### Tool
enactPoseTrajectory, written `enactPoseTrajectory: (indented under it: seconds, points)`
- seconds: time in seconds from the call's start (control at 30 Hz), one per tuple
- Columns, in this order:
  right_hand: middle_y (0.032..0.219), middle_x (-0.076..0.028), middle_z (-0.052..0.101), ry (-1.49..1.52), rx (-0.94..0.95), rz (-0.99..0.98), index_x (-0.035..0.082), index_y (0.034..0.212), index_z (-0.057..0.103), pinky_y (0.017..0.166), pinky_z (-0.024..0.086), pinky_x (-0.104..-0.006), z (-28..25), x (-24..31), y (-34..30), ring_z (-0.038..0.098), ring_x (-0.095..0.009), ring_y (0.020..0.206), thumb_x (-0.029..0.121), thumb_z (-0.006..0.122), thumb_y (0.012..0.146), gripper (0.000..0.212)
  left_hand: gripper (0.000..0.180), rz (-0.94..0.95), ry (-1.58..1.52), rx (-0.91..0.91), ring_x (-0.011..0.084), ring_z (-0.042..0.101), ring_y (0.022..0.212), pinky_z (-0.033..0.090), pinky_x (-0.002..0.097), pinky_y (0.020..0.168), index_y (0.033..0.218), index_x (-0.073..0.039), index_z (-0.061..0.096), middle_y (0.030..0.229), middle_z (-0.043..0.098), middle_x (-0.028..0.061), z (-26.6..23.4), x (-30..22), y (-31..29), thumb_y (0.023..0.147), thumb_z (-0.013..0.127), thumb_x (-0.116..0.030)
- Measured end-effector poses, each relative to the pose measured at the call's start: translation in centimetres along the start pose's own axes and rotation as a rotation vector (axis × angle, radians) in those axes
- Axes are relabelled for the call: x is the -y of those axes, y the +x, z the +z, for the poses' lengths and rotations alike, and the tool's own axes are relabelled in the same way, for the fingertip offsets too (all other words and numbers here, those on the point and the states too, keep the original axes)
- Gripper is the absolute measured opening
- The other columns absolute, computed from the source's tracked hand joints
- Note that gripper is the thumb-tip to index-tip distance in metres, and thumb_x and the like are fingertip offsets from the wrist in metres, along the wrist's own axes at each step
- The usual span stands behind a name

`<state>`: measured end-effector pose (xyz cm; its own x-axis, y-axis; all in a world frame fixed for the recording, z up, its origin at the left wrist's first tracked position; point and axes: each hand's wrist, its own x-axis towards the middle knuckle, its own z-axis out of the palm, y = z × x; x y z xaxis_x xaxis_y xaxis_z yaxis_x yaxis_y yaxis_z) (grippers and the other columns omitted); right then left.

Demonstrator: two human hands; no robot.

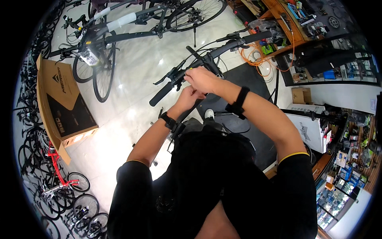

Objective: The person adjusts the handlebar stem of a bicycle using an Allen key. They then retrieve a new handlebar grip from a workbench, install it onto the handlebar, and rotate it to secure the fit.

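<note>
Before me is a bicycle's black handlebar [223, 48], running from a rubber grip [161, 94] on the left up to another grip [258, 37] on the right. Brake levers and looping cables are fixed along it. My right hand [202, 79] is closed against the bar left of the stem, its fingertips pinched together; whatever is between them is too small to make out. Lower and to the left, my left hand [186, 98] has its fingers drawn together close beneath the right hand. What it holds, if anything, is hidden. Both wrists wear black straps.
A black mat [246, 81] lies under the bicycle. Another bicycle [131, 36], partly wrapped, stands at the far left, near an opened cardboard box [65, 99]. Orange hose [256, 59] coils beside a wooden workbench [278, 16]. Display cases and a white box [306, 129] are at right.
</note>
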<state>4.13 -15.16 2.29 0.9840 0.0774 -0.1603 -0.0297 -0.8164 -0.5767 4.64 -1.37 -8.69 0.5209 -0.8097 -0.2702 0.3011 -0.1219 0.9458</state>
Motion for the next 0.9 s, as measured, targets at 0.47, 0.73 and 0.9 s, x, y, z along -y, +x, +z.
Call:
enactPoseTrajectory:
  seconds: [0.47, 0.73, 0.9]
  points:
    - [0.083, -0.014, 0.069, 0.559, 0.145, 0.482, -0.002, 0.112, 0.05, 0.067, 0.054, -0.0299, 0.8, -7.2, -16.7, 0.068, -0.019, 0.073, 0.003, 0.053, 0.093, 0.02, 0.015, -0.027, -0.238, -0.045, 0.0137, 0.068, 0.076, 0.055, 0.0248, 0.068, 0.103, 0.004, 0.065, 0.088, 0.069, 0.0075, 3.5, 0.0, 2.4, 0.093, 0.066, -0.007]
    - [0.089, -0.019, 0.069, 0.411, 0.103, 0.482, -0.003, 0.101, 0.061, 0.076, 0.052, -0.0396, 4.7, -11.0, -14.2, 0.069, -0.031, 0.086, 0.012, 0.056, 0.093, 0.017, 0.018, 0.067, 0.08, -0.115, 0.0129, 0.067, 0.075, 0.055, 0.0249, 0.069, 0.105, 0.006, 0.066, 0.09, 0.07, 0.0092, 4.5, -1.4, 3.6, 0.091, 0.067, -0.004]
    - [0.096, -0.024, 0.067, 0.183, 0.147, 0.464, 0.0, 0.105, 0.064, 0.079, 0.051, -0.0445, 5.2, -10.9, -13.6, 0.065, -0.041, 0.09, 0.016, 0.058, 0.091, 0.022, 0.016, 0.118, 0.109, -0.109, 0.013, 0.067, 0.075, 0.055, 0.0261, 0.069, 0.104, 0.005, 0.066, 0.088, 0.07, 0.0089, 4.9, -0.6, 3.5, 0.091, 0.065, -0.004]
